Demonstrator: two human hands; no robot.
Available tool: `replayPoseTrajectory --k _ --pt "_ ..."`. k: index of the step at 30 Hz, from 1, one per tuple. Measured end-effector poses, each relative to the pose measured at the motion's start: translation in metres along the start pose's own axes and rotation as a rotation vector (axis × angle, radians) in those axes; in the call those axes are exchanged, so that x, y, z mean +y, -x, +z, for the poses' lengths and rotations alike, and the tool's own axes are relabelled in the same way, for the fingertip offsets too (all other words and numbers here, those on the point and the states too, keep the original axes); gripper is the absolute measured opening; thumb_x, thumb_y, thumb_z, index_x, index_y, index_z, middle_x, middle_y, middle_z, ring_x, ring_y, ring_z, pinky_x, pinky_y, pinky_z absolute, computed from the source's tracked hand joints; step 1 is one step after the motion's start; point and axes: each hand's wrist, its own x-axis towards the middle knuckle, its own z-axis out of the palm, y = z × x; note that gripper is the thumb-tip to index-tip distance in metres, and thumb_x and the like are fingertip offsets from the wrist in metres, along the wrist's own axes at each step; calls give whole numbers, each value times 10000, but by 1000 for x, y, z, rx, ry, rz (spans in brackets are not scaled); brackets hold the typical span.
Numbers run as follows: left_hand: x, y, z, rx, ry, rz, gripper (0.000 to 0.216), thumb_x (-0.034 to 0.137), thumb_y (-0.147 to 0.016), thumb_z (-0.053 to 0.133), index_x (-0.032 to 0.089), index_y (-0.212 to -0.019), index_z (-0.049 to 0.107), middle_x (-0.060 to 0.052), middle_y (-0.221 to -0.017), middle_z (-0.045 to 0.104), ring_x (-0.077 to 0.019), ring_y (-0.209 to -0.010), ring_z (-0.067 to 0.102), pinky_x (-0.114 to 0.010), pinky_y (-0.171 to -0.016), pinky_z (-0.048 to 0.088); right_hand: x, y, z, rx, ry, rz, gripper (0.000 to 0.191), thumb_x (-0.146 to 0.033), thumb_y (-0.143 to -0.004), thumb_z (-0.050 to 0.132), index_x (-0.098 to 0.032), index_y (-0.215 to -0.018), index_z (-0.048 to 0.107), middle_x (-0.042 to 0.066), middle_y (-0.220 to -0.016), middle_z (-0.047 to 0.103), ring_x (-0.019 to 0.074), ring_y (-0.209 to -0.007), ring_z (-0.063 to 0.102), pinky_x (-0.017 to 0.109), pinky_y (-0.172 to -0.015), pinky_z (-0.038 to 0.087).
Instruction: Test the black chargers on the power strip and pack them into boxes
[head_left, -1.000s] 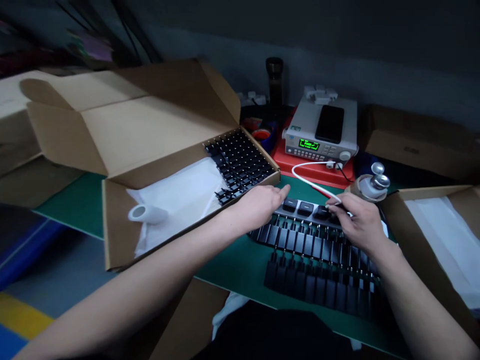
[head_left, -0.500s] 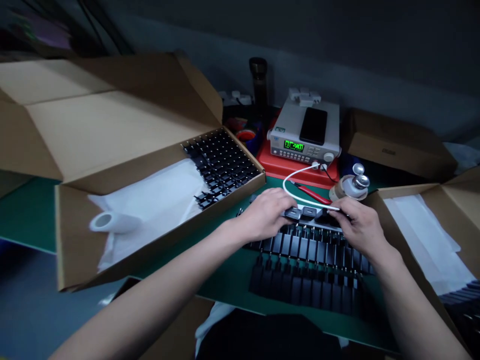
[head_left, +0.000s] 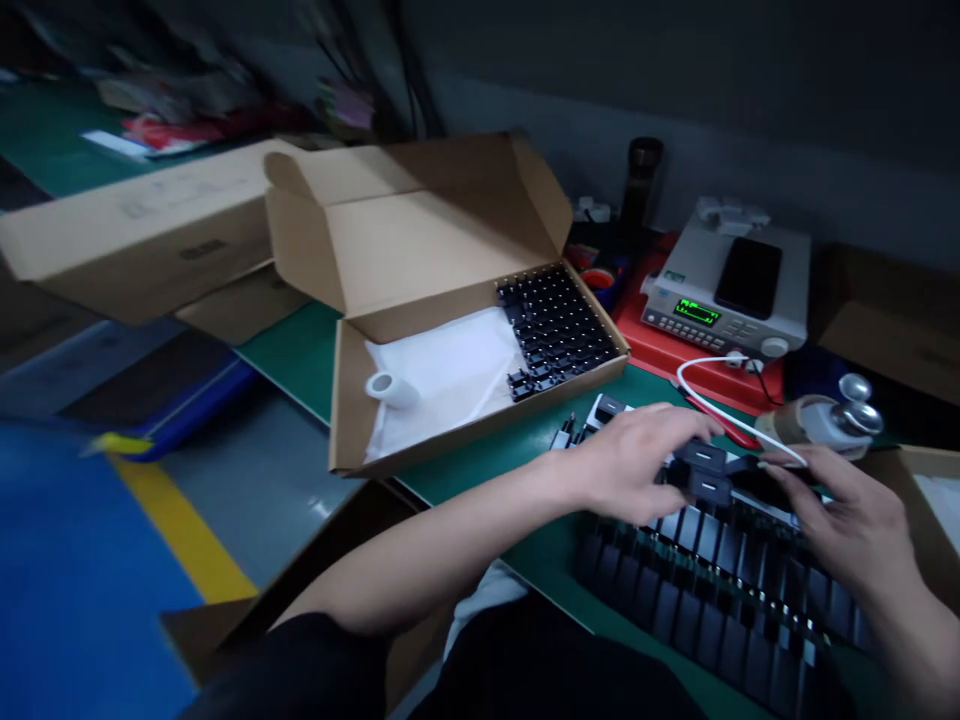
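Black plug chargers (head_left: 705, 472) sit as a matte pair under the left hand (head_left: 637, 465), which is half closed with its fingers curled over them, above tight rows of the same chargers (head_left: 697, 570) on a green mat (head_left: 540, 420). The right hand (head_left: 847, 520) is loosely open, its fingertips (head_left: 780, 465) at a thin white cable (head_left: 739, 413), though I cannot tell whether they grip it. Beyond, a brown cardboard box (head_left: 450, 230) holds soft white tissue (head_left: 442, 380) and more chargers (head_left: 555, 330) with bright metal pins.

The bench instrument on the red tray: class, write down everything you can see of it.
The bench instrument has a pale grey casing. Its front panel carries a green-lit display, rows of small keys and a round knob. It stands on a red tray. A black phone and white connector blocks lie on top, and a white cable plugs into its front.
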Motion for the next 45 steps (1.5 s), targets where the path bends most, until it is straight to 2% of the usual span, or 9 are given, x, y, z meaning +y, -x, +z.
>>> replayPoseTrajectory --k 8,12,16,21,27,31,36,40,45 --pt "-41 82 -150 387 -19 -764 714 286 -727 733 209 -1405 522 -111 -1165 683 -239 -930 676 -396 -814 568 0 1 2 22 78 0 261 -488 -991 551 -289 -1048 710 -3 -1012 758 194 -858 732 300 -696 560" --pt "-79 79 -174 63 -190 -1186 673 223 -650 710 113 -1300 576 -110 -931 715 -210 -701 656 -341 -644 534 3 5 4 35 73 23 244 -493 -972 576 -346 -1122 700 -14 -1063 759 203 -873 733 326 -673 566" --pt "-95 66 -176 -333 -287 -1077 572 287 -623 730 143 -1175 673 -89 -995 746 -261 -899 685 -349 -798 527 0 5 3 34 62 60 212 -495 -959 592 -378 -1096 704 -17 -1038 765 214 -867 739 351 -663 572" --pt "-93 68 -181 -426 -308 -995 640 263 -676 686 131 -1300 633 -120 -1152 746 -298 -1078 682 -361 -919 515 -2 2 2 39 83 36 247 -542 -973 556 -360 -1060 697 -13 -1016 769 205 -832 738 337 -639 567" --pt "-22 93 -130 80 -755 -820 469 146 -869 455 165 -1313 605 -116 -1241 710 -251 -1058 686 -421 -972 532 -5 0 3 62 51 5 209 -458 -990 566 -299 -1025 697 -8 -979 757 197 -874 734 310 -722 569" --pt "4 111 -51 -28 -572 -611 510 327 -916 597 186 -1401 525 -131 -1303 653 -277 -1113 657 -457 -963 569 -7 0 4 70 53 -36 171 -384 -987 592 -258 -1012 706 2 -979 759 195 -875 734 294 -730 559" --pt "-24 136 23 95 -655 -601 519 309 -926 635 186 -1412 500 -183 -1384 555 -350 -1245 571 -530 -1015 538 -8 3 -4 69 -167 166 122 -343 -951 649 -258 -984 729 20 -938 762 219 -836 729 329 -738 566" --pt "-33 161 31 256 -585 -554 408 311 -1005 525 271 -1410 511 -122 -1406 575 -309 -1268 579 -514 -1053 517 1 10 -16 186 -439 436 144 -375 -914 701 -239 -951 730 16 -836 745 199 -707 699 335 -675 577" --pt "-11 157 2 440 -445 -535 331 307 -971 590 307 -1302 584 -72 -1298 622 -302 -1213 617 -527 -1069 502 12 19 -25 27 -349 360 152 -370 -930 679 -226 -920 725 31 -916 739 214 -862 694 348 -778 548"
